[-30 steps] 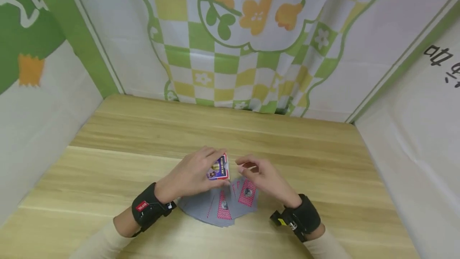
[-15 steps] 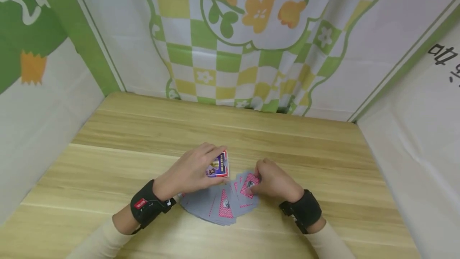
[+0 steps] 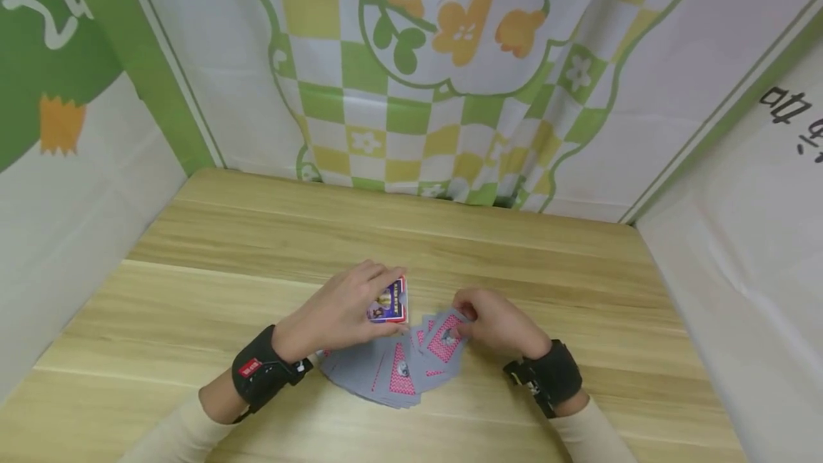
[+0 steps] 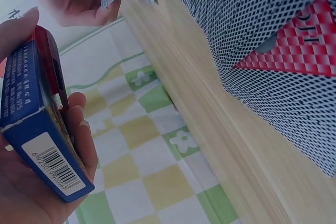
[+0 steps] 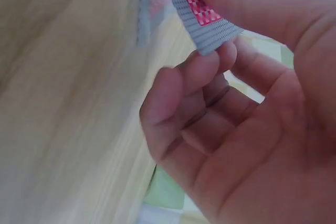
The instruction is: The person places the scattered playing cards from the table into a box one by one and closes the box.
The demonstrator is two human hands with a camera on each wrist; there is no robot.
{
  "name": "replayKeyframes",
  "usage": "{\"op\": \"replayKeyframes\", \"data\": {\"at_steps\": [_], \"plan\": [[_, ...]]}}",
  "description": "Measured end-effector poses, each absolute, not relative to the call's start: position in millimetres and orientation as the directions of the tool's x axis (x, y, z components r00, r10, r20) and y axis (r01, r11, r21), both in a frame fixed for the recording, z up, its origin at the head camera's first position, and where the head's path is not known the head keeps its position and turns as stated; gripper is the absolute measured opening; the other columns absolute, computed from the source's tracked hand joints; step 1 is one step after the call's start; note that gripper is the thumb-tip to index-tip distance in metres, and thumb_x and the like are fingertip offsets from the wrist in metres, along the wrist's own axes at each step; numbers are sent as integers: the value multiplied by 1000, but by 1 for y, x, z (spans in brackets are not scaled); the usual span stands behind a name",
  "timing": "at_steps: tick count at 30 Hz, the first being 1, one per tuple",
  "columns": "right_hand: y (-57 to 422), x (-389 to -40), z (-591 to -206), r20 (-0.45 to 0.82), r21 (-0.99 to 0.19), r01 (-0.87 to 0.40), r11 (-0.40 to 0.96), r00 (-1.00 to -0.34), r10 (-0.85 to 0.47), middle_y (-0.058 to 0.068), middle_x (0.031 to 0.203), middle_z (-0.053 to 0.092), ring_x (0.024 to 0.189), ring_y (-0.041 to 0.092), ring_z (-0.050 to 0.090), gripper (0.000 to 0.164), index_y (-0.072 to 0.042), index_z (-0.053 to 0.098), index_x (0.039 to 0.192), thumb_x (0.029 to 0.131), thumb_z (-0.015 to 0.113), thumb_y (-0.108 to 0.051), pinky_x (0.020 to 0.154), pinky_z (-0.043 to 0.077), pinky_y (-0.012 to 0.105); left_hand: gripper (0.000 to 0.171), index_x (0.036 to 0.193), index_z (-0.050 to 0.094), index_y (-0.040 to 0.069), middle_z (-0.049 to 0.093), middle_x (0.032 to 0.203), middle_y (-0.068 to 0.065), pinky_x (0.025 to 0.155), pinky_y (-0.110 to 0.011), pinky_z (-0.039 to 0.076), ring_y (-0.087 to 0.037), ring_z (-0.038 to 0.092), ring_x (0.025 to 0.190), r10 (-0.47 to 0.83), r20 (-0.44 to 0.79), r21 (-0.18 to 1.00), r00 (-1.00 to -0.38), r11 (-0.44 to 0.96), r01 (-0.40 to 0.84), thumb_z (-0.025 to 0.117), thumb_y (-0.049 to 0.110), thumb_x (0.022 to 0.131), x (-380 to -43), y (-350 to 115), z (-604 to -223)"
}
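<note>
My left hand grips a small blue and red card box, its thumb and fingers on opposite sides. In the left wrist view a barcode label shows on the end of the box. Grey-bordered playing cards lie fanned on the table just below the box, a few showing red patterned middles. At the right end of the fan my right hand pinches a playing card by its edge. The right wrist view shows the thumb on this card's red pattern with curled fingers behind it.
The wooden table runs back to a green and yellow checked curtain. White walls stand at both sides. Black straps with cameras sit on both wrists.
My right hand has come down from beside the box to the right end of the fan and taken hold of a card, which has shifted slightly. The left hand stays with the box.
</note>
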State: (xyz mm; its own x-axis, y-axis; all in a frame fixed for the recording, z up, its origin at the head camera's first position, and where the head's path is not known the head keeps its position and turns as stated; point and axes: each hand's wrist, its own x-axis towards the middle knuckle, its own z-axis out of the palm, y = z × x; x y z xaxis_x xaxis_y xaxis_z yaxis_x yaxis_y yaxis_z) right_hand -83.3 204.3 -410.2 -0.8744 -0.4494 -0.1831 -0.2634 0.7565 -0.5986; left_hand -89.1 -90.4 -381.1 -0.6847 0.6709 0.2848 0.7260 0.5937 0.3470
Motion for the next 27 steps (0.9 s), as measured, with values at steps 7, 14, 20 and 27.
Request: {"op": "replayKeyframes", "data": {"at_steps": [7,14,20,27], "plan": [[206,-87,-403,-183,-689,-312,654,-799,-573,-7,78,48,73,8,46,20,-13,60,81,100,63,-6,65,39,21,85,146,60,6,72,126,-9,85,-35,59,-17,67,106,668,297,337,-683,596,729,88,53,81,-89,-94,-381],[206,-81,-387,-214,-952,78,296,-861,-460,0,81,44,62,10,35,22,2,55,120,112,43,-14,60,31,23,84,146,60,6,71,128,-10,95,-40,60,-22,69,117,686,291,342,-667,577,742,86,55,83,-90,-92,-382],[197,-77,-382,-190,-966,107,234,-909,-372,1,85,54,62,10,44,23,3,56,123,111,46,-14,60,38,25,85,147,59,6,71,126,-8,93,-38,59,-19,67,113,691,286,342,-664,574,744,85,55,83,-87,-90,-380],[185,-70,-380,-153,-977,97,190,-940,-305,11,83,69,62,14,71,19,9,56,111,107,54,-9,63,63,38,84,147,59,4,70,131,-9,92,-38,59,-20,67,117,690,270,343,-672,583,736,84,55,85,-86,-89,-381]]}}
